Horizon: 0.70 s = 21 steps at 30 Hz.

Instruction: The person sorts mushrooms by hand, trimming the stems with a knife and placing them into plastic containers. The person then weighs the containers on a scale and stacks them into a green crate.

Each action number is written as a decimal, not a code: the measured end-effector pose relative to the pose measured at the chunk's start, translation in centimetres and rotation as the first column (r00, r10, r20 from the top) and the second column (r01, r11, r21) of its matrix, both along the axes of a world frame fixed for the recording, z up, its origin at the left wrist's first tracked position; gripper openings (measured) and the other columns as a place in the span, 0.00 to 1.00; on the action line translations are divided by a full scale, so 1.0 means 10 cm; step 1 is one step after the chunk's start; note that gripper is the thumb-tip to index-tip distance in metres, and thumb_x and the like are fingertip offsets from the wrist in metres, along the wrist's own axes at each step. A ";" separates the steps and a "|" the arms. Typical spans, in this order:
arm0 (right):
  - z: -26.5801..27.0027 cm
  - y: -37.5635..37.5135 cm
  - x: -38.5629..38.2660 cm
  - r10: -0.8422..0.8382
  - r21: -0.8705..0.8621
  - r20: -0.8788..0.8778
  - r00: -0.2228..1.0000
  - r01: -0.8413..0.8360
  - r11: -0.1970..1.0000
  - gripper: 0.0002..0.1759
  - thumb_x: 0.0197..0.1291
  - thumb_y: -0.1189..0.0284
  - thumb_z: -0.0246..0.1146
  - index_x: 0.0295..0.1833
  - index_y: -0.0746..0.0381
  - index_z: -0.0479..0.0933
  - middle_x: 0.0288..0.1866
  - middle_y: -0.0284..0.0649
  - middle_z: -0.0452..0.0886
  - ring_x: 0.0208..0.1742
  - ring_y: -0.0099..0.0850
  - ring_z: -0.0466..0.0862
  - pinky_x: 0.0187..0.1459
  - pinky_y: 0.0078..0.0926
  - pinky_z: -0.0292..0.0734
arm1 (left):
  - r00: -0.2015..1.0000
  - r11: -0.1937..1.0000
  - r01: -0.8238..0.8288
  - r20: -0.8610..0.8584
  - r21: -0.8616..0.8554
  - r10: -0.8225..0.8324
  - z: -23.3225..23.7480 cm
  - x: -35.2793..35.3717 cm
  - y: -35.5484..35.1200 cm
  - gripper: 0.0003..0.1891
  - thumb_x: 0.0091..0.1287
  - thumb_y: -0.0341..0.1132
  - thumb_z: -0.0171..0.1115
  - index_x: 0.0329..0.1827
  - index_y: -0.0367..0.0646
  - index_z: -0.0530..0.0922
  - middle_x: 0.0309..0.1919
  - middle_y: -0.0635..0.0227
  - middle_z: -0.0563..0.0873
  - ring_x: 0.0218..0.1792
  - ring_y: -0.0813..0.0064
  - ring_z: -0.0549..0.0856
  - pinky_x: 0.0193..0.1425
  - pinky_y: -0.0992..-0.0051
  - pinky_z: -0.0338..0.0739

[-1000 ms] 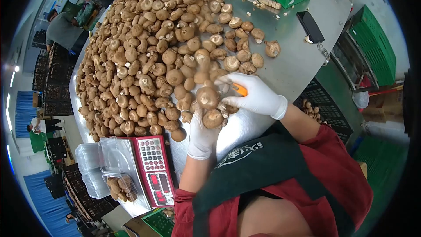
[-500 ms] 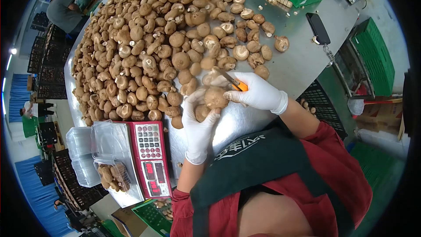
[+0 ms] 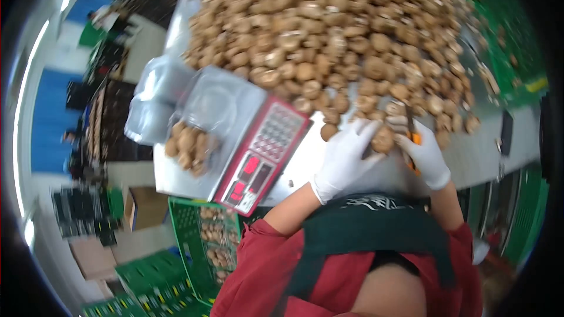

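My left hand [image 3: 345, 155], in a white glove, is closed on a brown shiitake mushroom [image 3: 383, 140] in front of my apron. The gloved right hand [image 3: 427, 154] grips an orange-handled knife [image 3: 415, 140], its dark blade pointing away from me. My right thumb is close to the mushroom's side; blur hides whether it touches. Just beyond both hands spreads a large heap of shiitake mushrooms [image 3: 317, 38] on the metal table [image 3: 305, 170].
Left of my hands stands a red scale [image 3: 258, 155] carrying an open clear plastic box [image 3: 191, 147] of mushrooms. Stacked clear boxes [image 3: 154, 103] sit beside it. A green crate [image 3: 188, 246] holds packed mushrooms below. A phone [image 3: 506, 132] lies at the right.
My view has swung left, so the scale and the lower green crate show more fully. Both hands still hold the mushroom and knife; the blade now points more directly away from me.
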State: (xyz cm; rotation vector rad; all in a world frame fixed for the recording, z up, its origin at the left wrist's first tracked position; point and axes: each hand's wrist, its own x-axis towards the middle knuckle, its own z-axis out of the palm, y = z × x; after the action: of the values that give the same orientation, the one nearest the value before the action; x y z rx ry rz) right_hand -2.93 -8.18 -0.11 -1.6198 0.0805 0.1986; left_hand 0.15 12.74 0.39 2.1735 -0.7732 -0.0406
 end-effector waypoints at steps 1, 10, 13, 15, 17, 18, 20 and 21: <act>0.07 0.02 0.01 -0.006 0.024 -0.080 0.997 0.008 1.000 0.20 0.68 0.78 0.59 0.65 0.67 0.73 0.51 0.37 0.84 0.52 0.23 0.81 0.55 0.21 0.75 | 0.998 0.999 -0.013 0.056 0.035 0.011 0.10 0.00 0.12 0.32 0.53 0.36 0.76 0.63 0.41 0.75 0.52 0.55 0.80 0.54 0.53 0.81 0.58 0.62 0.77; -0.02 -0.27 0.10 -0.136 -0.024 -0.110 0.985 0.134 0.991 0.18 0.69 0.80 0.53 0.63 0.68 0.73 0.50 0.38 0.85 0.19 0.11 0.66 0.19 0.11 0.60 | 0.435 0.403 -0.892 0.633 0.206 0.640 1.29 0.00 2.69 0.32 0.48 0.24 0.75 0.61 0.44 0.79 0.48 0.64 0.81 0.41 0.64 0.82 0.49 0.69 0.78; -0.03 -0.26 0.11 -0.131 -0.066 -0.112 0.985 0.124 0.990 0.17 0.69 0.80 0.54 0.62 0.69 0.73 0.50 0.40 0.85 0.21 0.11 0.68 0.20 0.11 0.61 | 0.520 0.413 -0.854 0.478 0.317 0.708 1.31 -0.04 3.00 0.30 0.50 0.25 0.75 0.60 0.43 0.79 0.47 0.66 0.81 0.37 0.69 0.81 0.48 0.73 0.78; -0.02 -0.29 0.11 -0.118 -0.103 -0.126 0.985 0.106 0.989 0.17 0.69 0.79 0.55 0.63 0.68 0.74 0.50 0.38 0.85 0.28 0.12 0.72 0.26 0.10 0.66 | 0.519 0.459 -0.854 0.458 0.244 0.722 1.21 -0.04 3.08 0.29 0.51 0.27 0.75 0.60 0.42 0.79 0.46 0.65 0.82 0.36 0.71 0.81 0.47 0.74 0.78; -0.16 -0.40 0.10 -0.159 -0.257 -0.024 0.987 0.148 0.955 0.17 0.69 0.78 0.56 0.62 0.68 0.74 0.50 0.37 0.85 0.34 0.17 0.75 0.35 0.15 0.72 | 0.508 0.479 -0.858 0.448 0.186 0.736 1.15 -0.04 3.11 0.27 0.53 0.29 0.76 0.58 0.39 0.79 0.44 0.63 0.83 0.39 0.72 0.83 0.46 0.74 0.79; -0.24 -0.47 0.10 -0.164 -0.335 0.022 0.986 0.162 0.928 0.17 0.69 0.78 0.57 0.62 0.67 0.74 0.49 0.37 0.85 0.37 0.19 0.77 0.39 0.17 0.74 | 0.499 0.477 -0.862 0.454 0.172 0.738 1.14 -0.04 3.14 0.26 0.55 0.28 0.75 0.58 0.37 0.79 0.46 0.62 0.83 0.42 0.72 0.83 0.50 0.74 0.79; -0.41 -0.66 0.11 -0.179 -0.616 0.150 0.972 0.234 0.752 0.19 0.69 0.76 0.58 0.63 0.68 0.74 0.52 0.40 0.84 0.46 0.27 0.80 0.50 0.24 0.75 | 0.479 0.464 -0.873 0.452 0.153 0.752 1.10 -0.04 3.25 0.23 0.59 0.26 0.73 0.58 0.35 0.79 0.49 0.61 0.85 0.48 0.72 0.85 0.56 0.75 0.78; -0.48 -0.75 0.10 -0.165 -0.729 0.216 0.962 0.271 0.628 0.20 0.68 0.75 0.59 0.64 0.68 0.74 0.53 0.41 0.84 0.50 0.31 0.81 0.56 0.28 0.75 | 0.478 0.484 -0.870 0.400 0.094 0.782 1.06 -0.04 3.31 0.21 0.61 0.28 0.73 0.57 0.34 0.79 0.48 0.61 0.85 0.49 0.73 0.85 0.58 0.74 0.78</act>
State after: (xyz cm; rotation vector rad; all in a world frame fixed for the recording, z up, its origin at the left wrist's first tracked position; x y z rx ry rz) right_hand -1.90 -15.69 -4.90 -2.4454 0.2942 -0.1686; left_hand -0.26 45.80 11.02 2.6552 0.2831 0.7678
